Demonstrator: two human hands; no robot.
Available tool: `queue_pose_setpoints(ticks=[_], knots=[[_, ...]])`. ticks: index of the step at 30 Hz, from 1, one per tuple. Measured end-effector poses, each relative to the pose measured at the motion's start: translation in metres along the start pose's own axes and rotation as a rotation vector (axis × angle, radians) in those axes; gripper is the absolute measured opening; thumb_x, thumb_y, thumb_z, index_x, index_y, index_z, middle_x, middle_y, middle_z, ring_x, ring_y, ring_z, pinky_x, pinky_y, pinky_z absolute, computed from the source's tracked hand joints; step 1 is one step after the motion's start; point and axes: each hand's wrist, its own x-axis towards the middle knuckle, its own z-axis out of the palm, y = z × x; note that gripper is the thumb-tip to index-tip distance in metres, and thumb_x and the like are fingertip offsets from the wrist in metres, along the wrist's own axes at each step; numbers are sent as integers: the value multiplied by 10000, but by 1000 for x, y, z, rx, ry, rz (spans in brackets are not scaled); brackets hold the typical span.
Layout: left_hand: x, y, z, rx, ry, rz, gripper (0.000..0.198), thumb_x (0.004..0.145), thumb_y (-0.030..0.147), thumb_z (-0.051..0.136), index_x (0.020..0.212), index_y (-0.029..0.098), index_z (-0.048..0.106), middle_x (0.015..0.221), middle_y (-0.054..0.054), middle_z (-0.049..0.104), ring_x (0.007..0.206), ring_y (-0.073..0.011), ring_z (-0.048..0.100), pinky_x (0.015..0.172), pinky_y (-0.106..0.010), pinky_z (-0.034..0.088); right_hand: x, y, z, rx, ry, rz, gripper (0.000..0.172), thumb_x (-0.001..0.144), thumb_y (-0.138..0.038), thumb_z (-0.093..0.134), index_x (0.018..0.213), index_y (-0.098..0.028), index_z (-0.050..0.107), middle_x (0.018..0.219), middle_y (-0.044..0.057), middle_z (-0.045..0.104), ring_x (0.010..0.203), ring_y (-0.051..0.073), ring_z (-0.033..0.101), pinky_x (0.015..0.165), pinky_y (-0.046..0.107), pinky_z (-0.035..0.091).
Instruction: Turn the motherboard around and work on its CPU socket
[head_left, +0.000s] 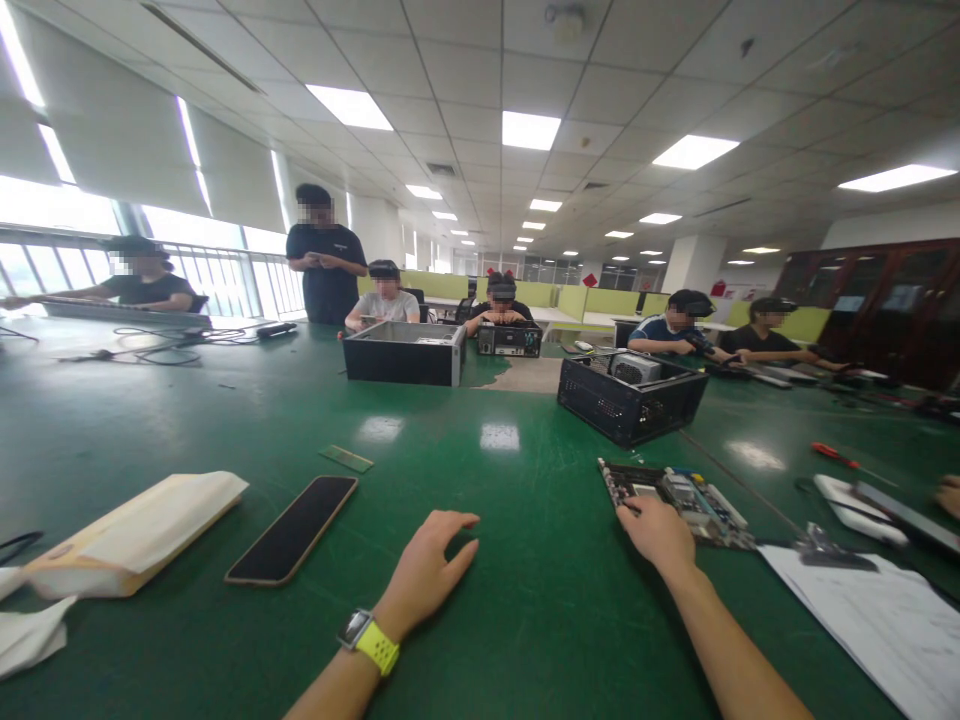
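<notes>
My left hand (pixel 429 565), with a yellow-strapped watch (pixel 371 640) on its wrist, hovers low over or rests on the green tabletop. Its thumb and fingers are apart, and nothing lies between them. My right hand (pixel 657 535) grips the near left corner of a computer motherboard (pixel 709 505), which lies on the table with slots and chips facing up. The fingertips are partly hidden against the board. A dark phone (pixel 296 530) lies left of my left hand, and beyond it is a thin green strip (pixel 346 459) like a memory module.
A tissue pack (pixel 142 530) lies at left. Beyond the motherboard stands an open black computer case (pixel 630 400); another case (pixel 405 355) sits farther back. A clipboard with papers (pixel 862 610), a white device (pixel 859 510) and a red screwdriver (pixel 836 455) lie at right. Several people are around the table.
</notes>
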Motion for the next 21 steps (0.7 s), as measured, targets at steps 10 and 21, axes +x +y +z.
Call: queue_pose_setpoints(ticks=[10, 21], knots=[[1, 4, 0, -4, -30, -12, 237, 848, 303, 540, 1058, 234, 623, 1036, -46, 657, 986, -208, 593, 908, -378, 482, -16, -19, -7, -17, 27, -46, 379, 827, -468, 418, 1003, -291, 704, 956, 76, 700, 961, 267, 593, 787, 357, 414], [4, 6, 4, 6, -31, 38, 354, 849, 309, 550, 1195, 239, 539, 1174, -67, 596, 1096, -225, 521, 972, -411, 421, -140, -130, -27, 370, -208, -595, 391, 822, -544, 477, 828, -235, 716, 782, 48, 709, 757, 194, 630, 674, 258, 393]])
